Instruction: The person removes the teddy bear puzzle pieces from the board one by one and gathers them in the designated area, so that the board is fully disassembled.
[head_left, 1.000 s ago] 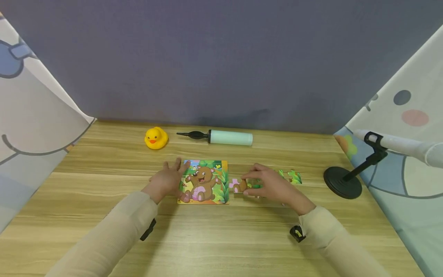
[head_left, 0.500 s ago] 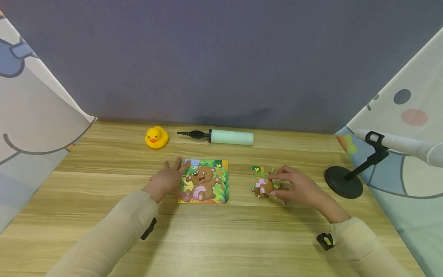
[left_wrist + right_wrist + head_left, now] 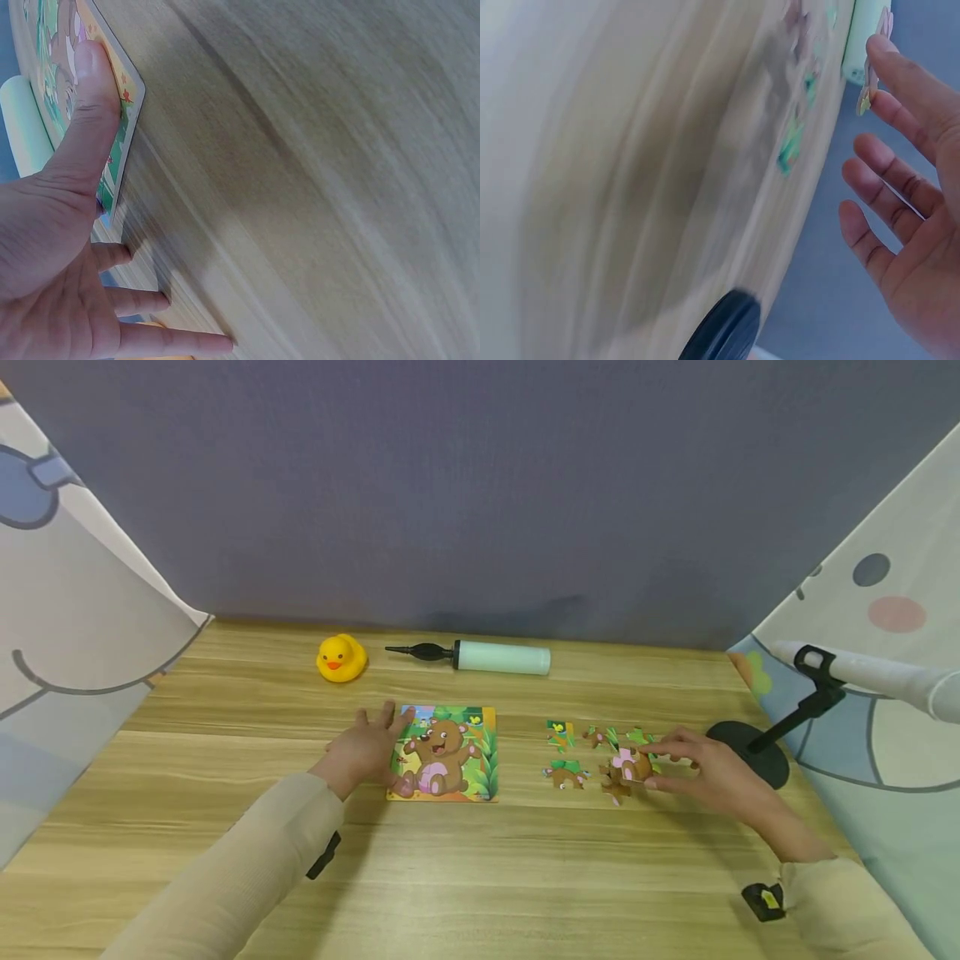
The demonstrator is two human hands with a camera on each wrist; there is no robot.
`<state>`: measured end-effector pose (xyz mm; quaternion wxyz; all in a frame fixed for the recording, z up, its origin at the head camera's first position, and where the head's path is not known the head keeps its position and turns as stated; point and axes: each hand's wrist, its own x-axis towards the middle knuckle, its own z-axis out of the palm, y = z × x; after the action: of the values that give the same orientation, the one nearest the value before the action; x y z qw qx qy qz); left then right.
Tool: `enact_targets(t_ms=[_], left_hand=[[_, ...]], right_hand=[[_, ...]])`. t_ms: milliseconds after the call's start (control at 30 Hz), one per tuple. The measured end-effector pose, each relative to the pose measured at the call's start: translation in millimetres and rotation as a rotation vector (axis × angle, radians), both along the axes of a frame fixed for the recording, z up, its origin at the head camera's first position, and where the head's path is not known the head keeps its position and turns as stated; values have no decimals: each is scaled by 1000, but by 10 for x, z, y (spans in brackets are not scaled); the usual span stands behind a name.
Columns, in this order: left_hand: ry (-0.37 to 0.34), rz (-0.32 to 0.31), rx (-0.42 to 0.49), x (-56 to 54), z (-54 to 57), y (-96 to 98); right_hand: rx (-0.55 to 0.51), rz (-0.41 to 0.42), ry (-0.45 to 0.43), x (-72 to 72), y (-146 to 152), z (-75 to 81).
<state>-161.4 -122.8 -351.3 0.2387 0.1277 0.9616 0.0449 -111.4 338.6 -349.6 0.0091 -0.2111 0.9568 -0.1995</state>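
My left hand (image 3: 363, 752) lies with spread fingers on the left edge of a square bear-picture puzzle board (image 3: 446, 752). Its thumb (image 3: 96, 79) rests on the board's corner area, while other fingertips touch the wood. Over to the right, my right hand (image 3: 716, 770) pinches a brown and pink jigsaw piece (image 3: 632, 764) between thumb and index finger. In the right wrist view that piece (image 3: 868, 86) shows nearly edge-on, raised off the table, and the remaining fingers are loosely bent. Several loose jigsaw pieces (image 3: 566, 775) lie to the left of this hand and partly beneath it.
A yellow rubber duck (image 3: 341, 658) and a pale green hand pump (image 3: 501, 657) stand along the back of the wooden table (image 3: 480, 877). At the right edge is a black round-based stand (image 3: 757, 760) holding a white tube (image 3: 892, 675). A dark grey panel (image 3: 480, 493) rises behind.
My right hand has moved rightward from beside the board, with the jigsaw piece in its fingers, uncovering loose pieces on the table. The left hand stays put on the board.
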Motion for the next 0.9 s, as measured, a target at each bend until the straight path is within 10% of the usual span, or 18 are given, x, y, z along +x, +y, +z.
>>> enact_targets(t_ms=[900], left_hand=[[-1,-8,0,-12,-26,-2]], right_hand=[[73,-7,-31,2,375,-307]])
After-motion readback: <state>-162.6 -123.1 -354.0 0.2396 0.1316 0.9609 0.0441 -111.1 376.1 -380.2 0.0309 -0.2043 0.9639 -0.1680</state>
